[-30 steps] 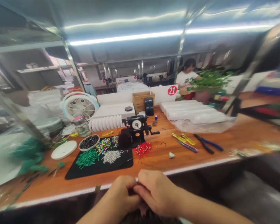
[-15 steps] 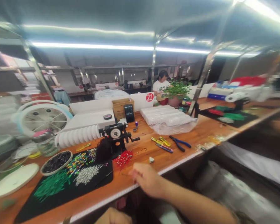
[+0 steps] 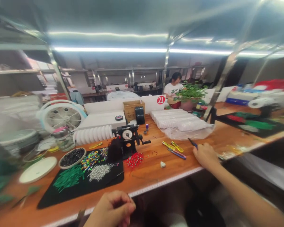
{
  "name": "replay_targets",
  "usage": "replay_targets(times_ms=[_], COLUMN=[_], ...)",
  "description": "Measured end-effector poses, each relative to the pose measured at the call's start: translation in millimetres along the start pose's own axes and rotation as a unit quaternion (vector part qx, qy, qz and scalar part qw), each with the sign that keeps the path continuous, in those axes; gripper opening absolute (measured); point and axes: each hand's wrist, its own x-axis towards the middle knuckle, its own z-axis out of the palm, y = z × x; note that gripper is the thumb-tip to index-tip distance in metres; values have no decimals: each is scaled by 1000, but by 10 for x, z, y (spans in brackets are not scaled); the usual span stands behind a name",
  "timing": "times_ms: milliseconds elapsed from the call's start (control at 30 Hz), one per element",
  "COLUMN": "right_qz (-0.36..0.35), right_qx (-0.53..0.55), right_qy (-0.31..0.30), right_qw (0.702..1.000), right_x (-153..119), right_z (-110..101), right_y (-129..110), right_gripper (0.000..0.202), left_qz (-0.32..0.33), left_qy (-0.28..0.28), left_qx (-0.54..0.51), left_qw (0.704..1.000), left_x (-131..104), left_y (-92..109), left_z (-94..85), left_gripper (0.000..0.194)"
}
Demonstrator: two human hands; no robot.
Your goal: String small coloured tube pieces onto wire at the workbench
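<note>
My right hand (image 3: 206, 155) is closed around the pliers (image 3: 192, 143) at the right of the bench. Their dark end and a bit of blue stick out past my fingers, and the rest is covered. My left hand (image 3: 113, 208) is at the front edge, thumb pressed to the fingers in a pinch. A thin dark bit shows at its fingertips, too small to name. Left of my right hand lie thread snips (image 3: 176, 153) and yellow-handled cutters (image 3: 170, 145). A small white lump (image 3: 162, 164) sits between my hands.
A black mat (image 3: 106, 183) holds green strips (image 3: 69, 177), silvery pieces (image 3: 99, 171) and coloured beads (image 3: 91, 160). Behind it stands a black hand-crank winder (image 3: 130, 138). Wrapped white rolls (image 3: 180, 121) lie at the back. A co-worker (image 3: 174, 86) sits beyond the partition.
My right hand has moved right, from the bench front to the pliers, and closed on them. My left hand has risen further into view, pinched. The view has shifted.
</note>
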Motion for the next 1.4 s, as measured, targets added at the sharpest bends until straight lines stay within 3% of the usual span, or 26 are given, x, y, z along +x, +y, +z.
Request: replay_targets(times_ms=[100, 133, 167, 233, 267, 300, 367, 500, 567, 700, 767, 1033, 1100, 1200, 1300, 1400], right_qz=[-20, -60, -139, -238, -271, -309, -356, -401, -416, -412, -405, -323, -319, -307, -231, -165], right_qx=[63, 161, 255, 368, 394, 418, 442, 468, 458, 424, 441, 468, 476, 482, 498, 516], right_qy=[-5, -60, -161, -364, -434, -461, -485, -499, -497, -479, -462, -425, -413, -408, -412, -482], right_qw=[998, 983, 943, 822, 764, 719, 665, 610, 608, 649, 654, 704, 708, 712, 727, 689], right_x=[-220, -342, -480, -770, -901, -1012, -1162, -1241, -1257, -1345, -1394, -1365, -1330, -1308, -1339, -1415], right_z=[-269, -392, -520, -754, -844, -911, -979, -960, -921, -824, -769, -489, -494, -564, -620, -610], right_y=[-208, -318, -441, -699, -819, -924, -1084, -1237, -1272, -1300, -1310, -1458, -1461, -1393, -1274, -1173], right_gripper=[43, 44, 44, 43, 41, 39, 37, 31, 30, 29, 32, 45, 41, 37, 39, 42], left_qz=[-7, -14, -21, -28, -29, -27, -27, -43, -57, -68, -51, -17, -31, -22, -4, -24], left_qy=[4, -3, -17, -60, -84, -104, -120, -107, -107, -127, -128, -51, -26, 54, 97, 112], left_qx=[0, -6, -17, -42, -54, -66, -83, -105, -112, -98, -93, -66, -73, -169, -247, -275], left_qw=[1000, 1000, 1000, 997, 995, 992, 989, 988, 986, 985, 986, 996, 997, 984, 964, 955], left_x=[-18, -27, -40, -75, -94, -113, -145, -172, -178, -200, -206, -102, -75, -56, -57, -70], left_y=[25, 42, 62, 109, 132, 151, 175, 171, 156, 108, 75, -124, -181, -222, -220, -221], left_z=[-54, -69, -77, -73, -65, -56, -45, -62, -71, -57, -48, -42, -14, 17, 15, 17], left_gripper=[39, 37, 34, 27, 24, 22, 19, 19, 20, 19, 21, 29, 32, 36, 32, 29])
